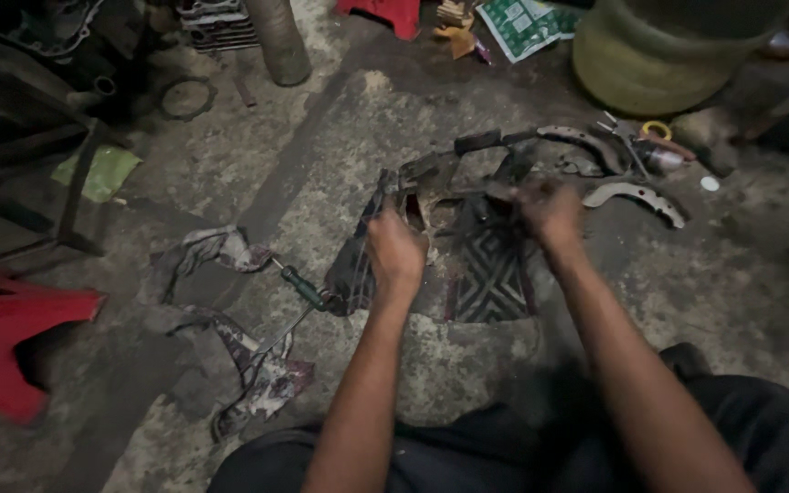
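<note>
Hands meet over a dark, dirty plastic panel with a ribbed, patterned face (490, 274) that lies on the stained concrete floor (230, 164), just in front of the seated person's knees. The left hand (394, 254) is closed over the panel's left edge, fingers curled around it. The right hand (550, 212) is blurred at the panel's upper right part; its fingers look bunched on the dark piece there, but how tightly they close cannot be told. A screwdriver with a green handle (303, 286) lies on the floor just left of the left hand, its handle end near the panel's edge. Crumpled, grimy rags (253, 365) are spread below and beside the screwdriver. Two curved grey metal shoes (636, 196) lie beyond the right hand, near a small yellow ring (657, 129). A red plastic cover (6, 342) sits at the far left, well apart.
</note>
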